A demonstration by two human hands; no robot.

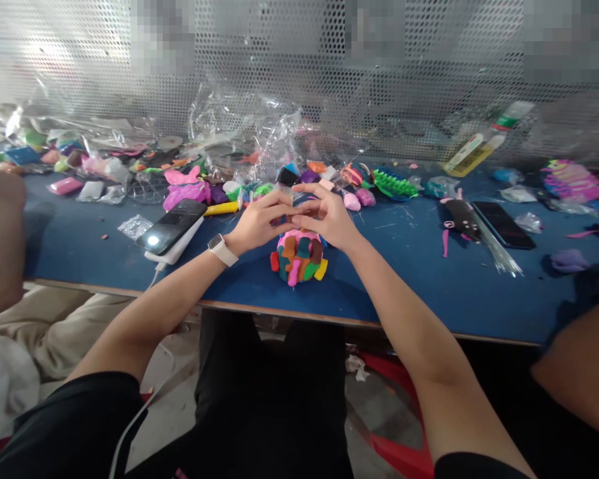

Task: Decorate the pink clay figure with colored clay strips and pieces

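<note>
A ball-shaped clay figure [299,258] covered in many-coloured patches sits near the front of the blue table. Just above and behind it, my left hand [265,218] and my right hand [327,216] meet with their fingertips together. The fingers of both hands are pinched closed. Whatever lies between the fingertips is too small or too hidden to name. A light-strapped watch is on my left wrist. Behind my hands lie lumps of coloured clay and a black piece [286,176].
A phone [177,223] with its light on rests on a white power bank with a cable. Clay, plastic bags and a green spiky piece [394,185] line the back. At right are a dark phone [504,225] and a tilted bottle [486,143]. Other people's arms reach in from both sides.
</note>
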